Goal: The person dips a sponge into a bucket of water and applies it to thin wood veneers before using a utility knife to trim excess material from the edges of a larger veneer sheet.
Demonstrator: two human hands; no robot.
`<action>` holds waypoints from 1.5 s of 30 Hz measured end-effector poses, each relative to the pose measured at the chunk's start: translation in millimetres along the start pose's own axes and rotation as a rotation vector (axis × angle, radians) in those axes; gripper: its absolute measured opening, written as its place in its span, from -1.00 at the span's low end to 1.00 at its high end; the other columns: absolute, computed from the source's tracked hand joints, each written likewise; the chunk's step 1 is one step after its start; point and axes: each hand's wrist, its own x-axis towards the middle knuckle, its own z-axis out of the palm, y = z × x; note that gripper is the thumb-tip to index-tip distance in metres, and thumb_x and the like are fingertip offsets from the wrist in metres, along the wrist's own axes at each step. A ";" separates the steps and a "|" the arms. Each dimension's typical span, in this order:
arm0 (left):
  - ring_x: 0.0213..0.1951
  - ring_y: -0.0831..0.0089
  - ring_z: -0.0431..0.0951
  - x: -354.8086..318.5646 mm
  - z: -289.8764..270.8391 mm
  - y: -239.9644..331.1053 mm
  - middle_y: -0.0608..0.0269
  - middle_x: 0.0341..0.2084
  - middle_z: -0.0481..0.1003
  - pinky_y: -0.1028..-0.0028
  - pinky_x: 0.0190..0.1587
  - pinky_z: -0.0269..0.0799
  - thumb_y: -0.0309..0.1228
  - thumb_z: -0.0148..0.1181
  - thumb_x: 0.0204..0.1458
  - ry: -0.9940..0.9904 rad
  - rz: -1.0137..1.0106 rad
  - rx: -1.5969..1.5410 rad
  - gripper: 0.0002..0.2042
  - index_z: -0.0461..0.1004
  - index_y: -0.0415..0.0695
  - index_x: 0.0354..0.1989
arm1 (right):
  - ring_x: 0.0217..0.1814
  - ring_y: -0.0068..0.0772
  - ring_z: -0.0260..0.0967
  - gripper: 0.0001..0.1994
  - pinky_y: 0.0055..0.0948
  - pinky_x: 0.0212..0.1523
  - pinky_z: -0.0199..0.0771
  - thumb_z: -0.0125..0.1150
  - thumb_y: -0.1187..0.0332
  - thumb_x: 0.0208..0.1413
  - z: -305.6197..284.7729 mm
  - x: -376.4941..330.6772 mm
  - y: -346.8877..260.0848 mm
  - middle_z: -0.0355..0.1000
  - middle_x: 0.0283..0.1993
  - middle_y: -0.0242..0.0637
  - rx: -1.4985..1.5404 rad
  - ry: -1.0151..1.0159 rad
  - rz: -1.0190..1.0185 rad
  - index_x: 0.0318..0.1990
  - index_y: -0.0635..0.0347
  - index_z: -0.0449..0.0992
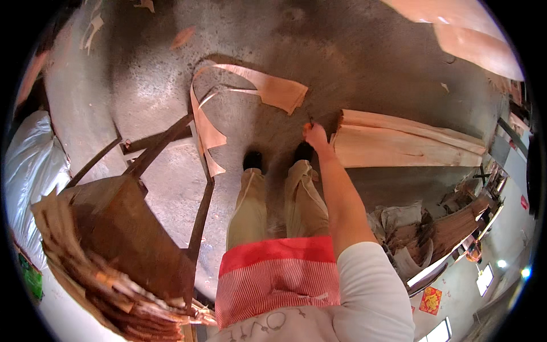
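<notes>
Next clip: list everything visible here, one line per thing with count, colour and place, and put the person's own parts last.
Veneer sheet stack: one, pale tan, on the floor right of the feet.
Curled veneer strip: one, pale orange, on the floor ahead of the feet, trailing down past the metal frame.
Metal frame: one, rusty brown, left of the legs.
Thin veneer pile: one, brown, lower left on the frame.
White sack: one, far left.
Concrete floor: grey, throughout.
Large sheet: one, pale tan, top right.
Shoes: two, black, centre.
Right hand: reaching down to the stack's near end; grip unclear.
Left hand: not in view.
</notes>
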 end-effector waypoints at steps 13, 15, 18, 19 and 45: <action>0.12 0.29 0.11 4.4 71.8 28.5 0.09 0.13 0.07 0.44 0.19 -0.03 -0.18 -0.32 0.14 0.019 -0.020 -0.028 -0.53 0.01 -0.22 0.15 | 0.02 -0.18 0.19 -0.60 -0.21 0.00 0.25 0.00 0.39 0.07 35.2 130.7 -47.6 0.25 -0.06 -0.08 0.634 0.015 0.225 0.03 0.38 0.13; 0.12 0.29 0.12 -12.7 42.9 28.8 0.10 0.13 0.07 0.44 0.19 -0.03 -0.18 -0.31 0.14 0.057 -0.039 -0.032 -0.53 0.01 -0.21 0.15 | -0.04 -0.24 0.24 -0.65 -0.28 -0.04 0.29 0.00 0.39 0.07 34.5 110.5 -55.9 0.26 -0.08 -0.13 0.749 -0.052 0.199 -0.03 0.39 0.19; 0.12 0.30 0.13 2.9 27.5 40.1 0.11 0.13 0.08 0.45 0.18 -0.02 -0.17 -0.31 0.14 0.003 -0.030 -0.133 -0.53 0.02 -0.20 0.15 | -0.10 -0.35 0.29 -0.71 -0.38 -0.10 0.34 0.00 0.37 0.08 22.7 65.2 -26.7 0.28 -0.10 -0.21 1.152 -0.104 0.004 -0.10 0.38 0.24; 0.11 0.30 0.13 2.7 13.9 40.8 0.12 0.13 0.09 0.45 0.18 -0.02 -0.17 -0.31 0.14 -0.001 -0.035 -0.160 -0.53 0.02 -0.20 0.15 | -0.12 -0.38 0.30 -0.72 -0.41 -0.12 0.35 0.00 0.37 0.08 12.8 44.5 -26.1 0.29 -0.11 -0.23 1.201 -0.079 0.029 -0.11 0.36 0.25; -0.01 0.03 0.21 10.7 -88.3 -15.4 -0.05 0.01 0.22 0.23 0.05 0.09 -0.17 -0.10 0.04 0.135 0.489 0.082 -0.53 0.18 -0.23 0.06 | -0.17 -0.52 0.31 -0.72 -0.54 -0.29 0.36 -0.01 0.39 0.09 -205.7 -640.6 49.5 0.35 -0.16 -0.29 1.425 0.580 -0.463 -0.04 0.27 0.30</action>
